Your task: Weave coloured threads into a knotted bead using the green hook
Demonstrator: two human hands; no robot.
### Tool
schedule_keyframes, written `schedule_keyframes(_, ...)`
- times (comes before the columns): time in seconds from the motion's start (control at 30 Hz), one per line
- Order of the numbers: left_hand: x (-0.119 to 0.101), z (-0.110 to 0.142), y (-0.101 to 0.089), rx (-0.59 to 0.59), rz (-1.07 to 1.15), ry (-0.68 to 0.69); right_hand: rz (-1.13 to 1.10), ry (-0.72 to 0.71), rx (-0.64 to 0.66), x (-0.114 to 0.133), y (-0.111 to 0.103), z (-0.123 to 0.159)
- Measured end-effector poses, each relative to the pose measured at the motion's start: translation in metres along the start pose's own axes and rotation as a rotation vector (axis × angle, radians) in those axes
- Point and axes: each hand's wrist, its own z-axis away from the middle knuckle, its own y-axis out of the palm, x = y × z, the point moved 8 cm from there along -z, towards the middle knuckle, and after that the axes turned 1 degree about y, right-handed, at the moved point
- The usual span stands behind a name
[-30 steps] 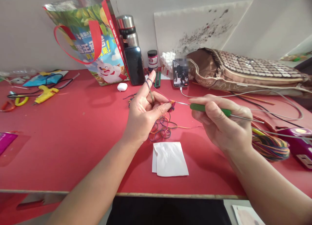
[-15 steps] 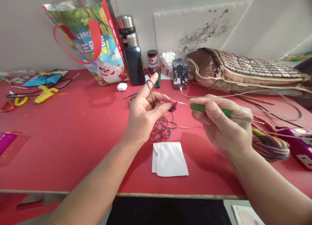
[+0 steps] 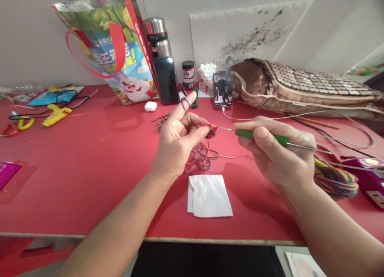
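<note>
My left hand (image 3: 177,143) pinches a small multicoloured crochet piece (image 3: 211,131) between thumb and fingers. Yarn loops round its raised index finger and runs down to the piece. My right hand (image 3: 277,149) is closed round the green handle of a crochet hook (image 3: 246,133). The hook's thin metal shaft points left, its tip at the crochet piece; a metal rod also sticks out of the handle's other end. Loose multicoloured yarn (image 3: 200,157) lies tangled on the table below my left hand. A wound bundle of the same yarn (image 3: 336,180) sits beyond my right wrist.
A folded white tissue (image 3: 210,196) lies on the red table (image 3: 90,181) in front of me. Behind stand a gift bag (image 3: 132,65), a dark phone (image 3: 166,81) and a lit phone (image 3: 223,89). A yellow glue gun (image 3: 57,116) is at left, a sequined bag (image 3: 315,85) at right.
My right hand has shifted slightly right with the crochet hook, its tip now a little farther from my left hand's fingers. My left hand stays nearly in place.
</note>
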Motion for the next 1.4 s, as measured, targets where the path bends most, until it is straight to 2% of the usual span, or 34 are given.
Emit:
schedule_keyframes(0.43, 0.003, 0.002, 0.007, 0.048, 0.081, -0.054, -0.218, 0.197, -0.067, -0.010, 0.003, -0.006)
schedule_keyframes(0.7, 0.014, 0.012, 0.017, 0.016, 0.108, -0.099, -0.372, 0.288, -0.061, -0.021, 0.021, 0.000)
schedule_keyframes(1.1, 0.013, 0.010, 0.011, -0.048, 0.107, -0.095, -0.361, 0.347, -0.088, -0.031, 0.023, 0.000)
schedule_keyframes(1.27, 0.014, 0.009, 0.010, -0.048, 0.116, -0.112, -0.373, 0.393, -0.026, -0.032, 0.029, 0.002)
schedule_keyframes(1.4, 0.011, 0.009, 0.015, -0.002, 0.154, -0.111, -0.376, 0.363, 0.026, -0.027, 0.032, 0.004)
